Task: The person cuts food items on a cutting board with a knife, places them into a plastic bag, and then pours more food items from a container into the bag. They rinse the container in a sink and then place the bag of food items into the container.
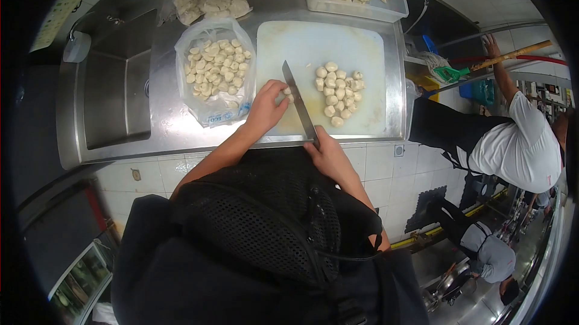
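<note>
My right hand (332, 157) is wrapped round the handle of a long knife (298, 98), its blade pointing away from me over the white cutting board (356, 38). Left of the blade, the fingers of my left hand (266, 108) are closed on a small pale ball (288, 93), partly hidden by the fingers and right beside the blade. Several whole pale balls (341, 91) lie in a heap on the board to the right of the knife. An open clear plastic bag (188, 98) next to the board holds many cut pale pieces (218, 66).
Behind the board stands a plastic tub (362, 9) of similar pale pieces. Filled bags (211, 2) lie at the back left, near a steel sink (117, 95). Two other people (512, 144) are on the right, one with an arm reaching toward the counter's end.
</note>
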The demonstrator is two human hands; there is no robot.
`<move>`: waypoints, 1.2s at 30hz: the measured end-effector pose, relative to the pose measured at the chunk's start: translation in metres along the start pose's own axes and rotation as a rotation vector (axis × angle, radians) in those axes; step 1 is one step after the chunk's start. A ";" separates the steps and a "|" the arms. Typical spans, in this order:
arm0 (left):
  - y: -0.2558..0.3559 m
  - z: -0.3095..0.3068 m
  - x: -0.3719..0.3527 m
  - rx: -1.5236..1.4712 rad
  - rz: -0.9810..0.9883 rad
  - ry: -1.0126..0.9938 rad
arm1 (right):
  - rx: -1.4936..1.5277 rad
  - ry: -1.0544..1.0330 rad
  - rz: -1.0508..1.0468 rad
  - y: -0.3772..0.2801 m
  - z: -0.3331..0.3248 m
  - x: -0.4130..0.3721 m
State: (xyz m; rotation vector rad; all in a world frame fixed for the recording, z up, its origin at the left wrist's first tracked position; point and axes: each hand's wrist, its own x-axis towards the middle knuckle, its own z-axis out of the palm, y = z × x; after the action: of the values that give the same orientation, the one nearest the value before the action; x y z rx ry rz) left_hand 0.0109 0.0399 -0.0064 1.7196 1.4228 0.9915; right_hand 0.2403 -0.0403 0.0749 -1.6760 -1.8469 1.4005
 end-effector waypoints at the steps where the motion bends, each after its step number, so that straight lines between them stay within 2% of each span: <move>1: -0.001 -0.002 -0.002 0.004 0.001 -0.005 | -0.024 0.019 -0.013 0.003 0.011 0.009; 4: -0.003 -0.001 0.000 -0.040 -0.039 -0.060 | -0.137 0.076 0.009 0.007 0.034 0.030; 6: -0.003 0.001 -0.002 -0.080 -0.033 -0.016 | -0.186 0.084 0.008 0.007 0.043 0.032; 10: 0.000 0.009 -0.006 0.016 0.071 -0.018 | -0.252 0.107 -0.044 0.011 0.040 0.030; 14: -0.002 0.007 0.004 0.044 -0.055 -0.055 | -0.175 0.136 -0.123 -0.001 0.020 0.011; 16: 0.010 0.006 0.010 0.046 -0.100 -0.041 | -0.026 0.318 -0.138 -0.005 0.012 -0.005; 18: 0.022 0.015 0.014 0.398 0.189 0.014 | -0.004 0.341 -0.075 -0.004 -0.004 -0.013; 22: 0.013 0.042 0.027 0.585 0.248 0.001 | 0.156 0.370 0.111 0.006 -0.030 -0.024; 23: 0.003 0.044 0.026 0.637 0.279 -0.090 | 0.112 0.469 -0.010 0.027 -0.025 -0.022; 25: 0.003 0.046 0.029 0.667 0.297 -0.213 | 0.223 0.459 0.018 0.039 -0.032 -0.025; 27: 0.017 0.046 0.037 0.663 0.312 -0.223 | 0.604 0.312 0.184 0.015 -0.060 -0.028; 29: 0.015 0.038 0.039 0.725 0.253 -0.343 | 0.759 0.450 0.288 0.012 -0.086 -0.011; 31: 0.014 0.035 0.044 0.733 0.220 -0.357 | 0.901 0.532 0.253 0.021 -0.126 0.010; 33: 0.019 0.034 0.054 0.730 0.199 -0.366 | 1.138 0.553 0.135 0.010 -0.165 0.018; 34: 0.021 0.034 0.057 0.704 0.113 -0.353 | 1.146 0.552 0.125 0.007 -0.174 0.016; 35: 0.023 0.034 0.058 0.673 0.023 -0.343 | 1.184 0.494 0.095 0.004 -0.181 0.013; 36: 0.026 0.029 0.059 0.675 0.024 -0.344 | 1.218 0.435 0.070 0.002 -0.185 0.011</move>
State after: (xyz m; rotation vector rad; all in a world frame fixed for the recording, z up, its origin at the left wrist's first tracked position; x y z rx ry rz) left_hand 0.0551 0.0924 0.0098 2.2444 1.6009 0.1888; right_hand 0.3756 0.0536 0.1598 -1.1862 -0.4425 1.5037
